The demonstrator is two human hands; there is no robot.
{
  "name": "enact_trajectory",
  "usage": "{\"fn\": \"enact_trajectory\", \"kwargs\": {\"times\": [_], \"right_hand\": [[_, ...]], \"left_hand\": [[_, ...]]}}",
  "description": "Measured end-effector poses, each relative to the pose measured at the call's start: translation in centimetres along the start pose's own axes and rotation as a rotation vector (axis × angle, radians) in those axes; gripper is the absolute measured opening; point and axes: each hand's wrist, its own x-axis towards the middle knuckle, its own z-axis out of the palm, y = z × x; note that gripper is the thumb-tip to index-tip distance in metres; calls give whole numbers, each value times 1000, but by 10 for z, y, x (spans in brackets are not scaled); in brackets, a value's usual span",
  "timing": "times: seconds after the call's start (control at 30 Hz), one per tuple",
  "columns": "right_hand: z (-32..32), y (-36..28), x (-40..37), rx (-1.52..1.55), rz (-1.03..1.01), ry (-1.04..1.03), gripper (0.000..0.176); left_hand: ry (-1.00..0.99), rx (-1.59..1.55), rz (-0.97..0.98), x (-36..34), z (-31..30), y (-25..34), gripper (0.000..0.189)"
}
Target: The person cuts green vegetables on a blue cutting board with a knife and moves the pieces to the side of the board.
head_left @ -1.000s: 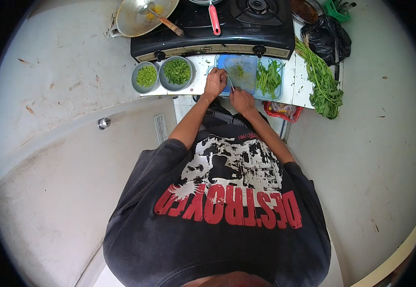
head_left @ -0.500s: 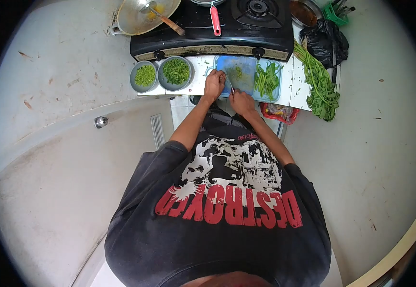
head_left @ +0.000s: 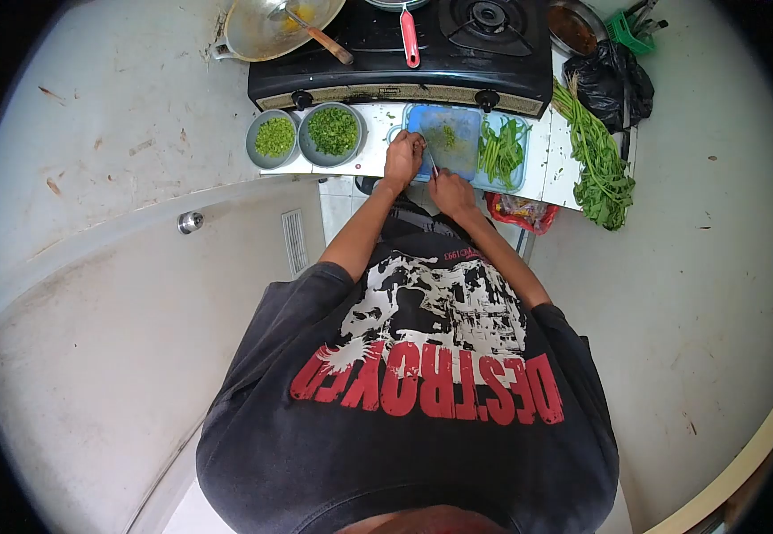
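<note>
My right hand [head_left: 451, 191] is closed round the handle of a knife [head_left: 432, 159], its blade pointing up and left over the blue cutting board [head_left: 462, 123]. On the board's left edge rests my left hand [head_left: 404, 156], fingers bent together near the blade; what they hold is too small to name. A little pile of chopped greens [head_left: 448, 136] lies on the board. Cut leafy stems [head_left: 500, 153] lie to its right in a light blue tray [head_left: 522, 174]. Two grey bowls at the left hold light green pieces [head_left: 274, 137] and darker chopped greens [head_left: 332, 131].
Beyond the counter stands a black gas stove [head_left: 386, 76] with a wok [head_left: 257, 40] and a red-handled pan [head_left: 410, 40]. Long leafy greens [head_left: 602, 173], a black plastic bag [head_left: 604, 84], a brown-stained pan [head_left: 571, 31] and a green basket [head_left: 628, 36] are at the right. A red container [head_left: 529, 214] sits below.
The whole view has shifted slightly, so the stove and counter appear a little further right. Both hands keep nearly the same places at the board.
</note>
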Motion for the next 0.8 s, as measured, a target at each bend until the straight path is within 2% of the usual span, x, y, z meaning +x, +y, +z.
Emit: {"fn": "enact_trajectory", "kwargs": {"times": [0.17, 0.57, 0.8], "right_hand": [[18, 8, 8, 7, 16, 67, 36], [7, 23, -11, -30, -11, 8, 36], [8, 6, 0, 37, 19, 31, 41]], "left_hand": [[-7, 8, -12, -2, 1, -2, 12], [-46, 2, -7, 1, -3, -6, 12], [-41, -26, 4, 1, -1, -7, 13]]}}
